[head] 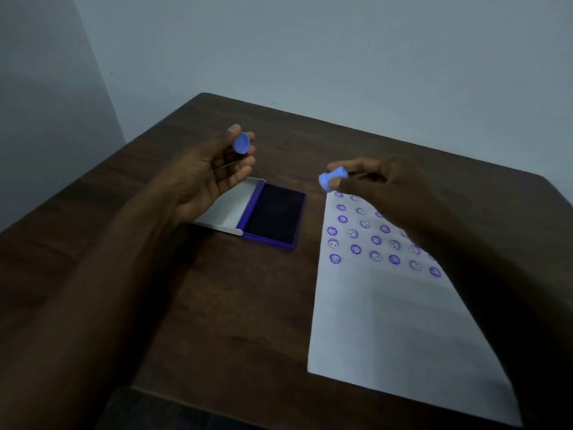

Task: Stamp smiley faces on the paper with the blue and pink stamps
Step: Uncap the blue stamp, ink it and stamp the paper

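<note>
I see a dark wood desk (217, 305) against plain pale walls (341, 57); left hand (214, 172) pinches blue cap (241, 143), right hand (387, 184) pinches blue stamp (331, 178) above paper (387, 321).

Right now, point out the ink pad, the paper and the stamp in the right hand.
ink pad (274, 214), head view, on the dark inked surface.
paper (387, 330), head view, on the blank lower half.
stamp (333, 177), head view, on its blue body, held in the right hand (390, 187).

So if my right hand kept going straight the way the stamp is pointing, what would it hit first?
Probably the left hand. The right hand holds the blue stamp with its face aimed leftward, across the open ink pad and above it. A single view leaves depth unclear, so it might pass in front.
</note>
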`<action>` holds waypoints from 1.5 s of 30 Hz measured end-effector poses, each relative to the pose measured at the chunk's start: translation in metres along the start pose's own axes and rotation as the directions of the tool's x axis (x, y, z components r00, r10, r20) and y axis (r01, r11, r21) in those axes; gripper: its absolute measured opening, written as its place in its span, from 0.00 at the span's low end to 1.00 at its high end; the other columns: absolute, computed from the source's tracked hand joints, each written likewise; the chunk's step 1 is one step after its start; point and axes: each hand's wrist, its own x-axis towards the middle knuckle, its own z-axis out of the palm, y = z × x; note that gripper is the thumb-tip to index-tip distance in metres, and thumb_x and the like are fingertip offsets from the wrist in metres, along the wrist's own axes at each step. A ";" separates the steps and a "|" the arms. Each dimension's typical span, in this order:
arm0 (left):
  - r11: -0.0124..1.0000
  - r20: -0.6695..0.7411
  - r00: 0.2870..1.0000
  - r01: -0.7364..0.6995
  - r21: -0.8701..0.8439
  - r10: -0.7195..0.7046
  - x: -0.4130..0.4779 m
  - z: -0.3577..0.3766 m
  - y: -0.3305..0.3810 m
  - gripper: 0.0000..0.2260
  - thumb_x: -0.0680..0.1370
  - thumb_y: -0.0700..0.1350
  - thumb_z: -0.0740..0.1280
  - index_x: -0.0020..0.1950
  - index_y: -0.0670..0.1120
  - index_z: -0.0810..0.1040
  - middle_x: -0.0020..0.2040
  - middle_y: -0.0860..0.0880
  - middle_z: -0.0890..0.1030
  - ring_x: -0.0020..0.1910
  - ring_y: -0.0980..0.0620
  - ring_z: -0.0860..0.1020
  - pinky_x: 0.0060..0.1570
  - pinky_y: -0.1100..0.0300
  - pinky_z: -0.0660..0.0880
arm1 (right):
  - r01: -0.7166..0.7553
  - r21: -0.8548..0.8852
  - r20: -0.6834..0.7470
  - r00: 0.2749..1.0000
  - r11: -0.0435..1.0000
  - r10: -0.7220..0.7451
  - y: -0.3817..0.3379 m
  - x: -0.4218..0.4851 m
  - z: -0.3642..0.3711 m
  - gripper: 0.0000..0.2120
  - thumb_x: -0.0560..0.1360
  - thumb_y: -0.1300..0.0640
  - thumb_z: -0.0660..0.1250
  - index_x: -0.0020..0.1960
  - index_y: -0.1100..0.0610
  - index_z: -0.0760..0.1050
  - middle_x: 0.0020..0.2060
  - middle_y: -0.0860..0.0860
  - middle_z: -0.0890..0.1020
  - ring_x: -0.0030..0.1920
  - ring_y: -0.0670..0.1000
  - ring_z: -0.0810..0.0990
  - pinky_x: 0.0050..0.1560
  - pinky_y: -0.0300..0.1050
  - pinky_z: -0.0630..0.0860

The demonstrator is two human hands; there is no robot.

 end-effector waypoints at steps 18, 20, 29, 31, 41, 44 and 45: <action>0.997 0.106 0.994 0.032 0.063 -0.039 -0.004 0.014 -0.007 0.10 0.76 0.48 0.67 0.56 0.49 0.82 0.45 0.52 0.87 0.43 0.59 0.85 0.41 0.67 0.80 | 0.018 -0.260 -0.118 0.992 0.966 -0.051 0.040 -0.084 0.000 0.14 0.69 0.47 0.76 0.54 0.45 0.84 0.42 0.38 0.84 0.46 0.39 0.81 0.46 0.24 0.70; 0.997 0.104 0.994 0.032 0.067 -0.039 -0.004 0.014 -0.006 0.10 0.77 0.48 0.67 0.56 0.49 0.82 0.45 0.52 0.87 0.43 0.59 0.85 0.40 0.68 0.80 | 0.025 -0.267 -0.126 0.990 0.963 -0.061 0.041 -0.085 0.001 0.13 0.69 0.49 0.77 0.54 0.46 0.85 0.41 0.38 0.83 0.47 0.38 0.81 0.47 0.23 0.69; 0.997 0.094 0.994 0.040 0.068 -0.047 -0.006 0.015 -0.006 0.10 0.78 0.47 0.65 0.57 0.48 0.82 0.47 0.51 0.87 0.43 0.58 0.85 0.40 0.67 0.80 | 0.038 -0.257 -0.128 0.989 0.966 -0.073 0.044 -0.085 0.002 0.13 0.68 0.51 0.77 0.53 0.47 0.85 0.41 0.41 0.84 0.47 0.37 0.80 0.46 0.22 0.69; 0.997 0.106 0.993 0.043 0.069 -0.051 -0.007 0.017 -0.006 0.10 0.79 0.47 0.64 0.57 0.48 0.82 0.48 0.51 0.87 0.44 0.58 0.85 0.41 0.67 0.80 | 0.039 -0.258 -0.126 0.989 0.965 -0.073 0.044 -0.086 0.002 0.13 0.69 0.51 0.77 0.53 0.47 0.85 0.41 0.40 0.83 0.46 0.35 0.80 0.45 0.21 0.68; 0.992 0.162 0.983 0.069 0.106 -0.086 -0.011 0.022 -0.007 0.11 0.80 0.44 0.61 0.56 0.47 0.82 0.51 0.48 0.87 0.45 0.57 0.84 0.41 0.68 0.81 | 0.071 -0.269 -0.126 0.986 0.961 -0.108 0.045 -0.081 0.003 0.10 0.68 0.54 0.78 0.49 0.50 0.86 0.39 0.42 0.85 0.43 0.42 0.81 0.43 0.24 0.70; 0.991 0.157 0.984 0.066 0.116 -0.084 -0.010 0.022 -0.009 0.11 0.80 0.45 0.62 0.56 0.47 0.82 0.52 0.48 0.87 0.44 0.57 0.84 0.40 0.67 0.81 | 0.086 -0.281 -0.135 0.983 0.956 -0.128 0.045 -0.080 0.005 0.10 0.67 0.54 0.78 0.48 0.51 0.86 0.37 0.42 0.84 0.41 0.45 0.81 0.42 0.25 0.71; 0.991 0.155 0.984 0.066 0.119 -0.084 -0.010 0.022 -0.009 0.11 0.80 0.45 0.62 0.56 0.47 0.82 0.52 0.48 0.87 0.44 0.57 0.84 0.40 0.67 0.80 | 0.095 -0.289 -0.138 0.981 0.952 -0.140 0.046 -0.081 0.005 0.10 0.67 0.54 0.78 0.48 0.51 0.86 0.37 0.42 0.84 0.41 0.45 0.81 0.41 0.26 0.72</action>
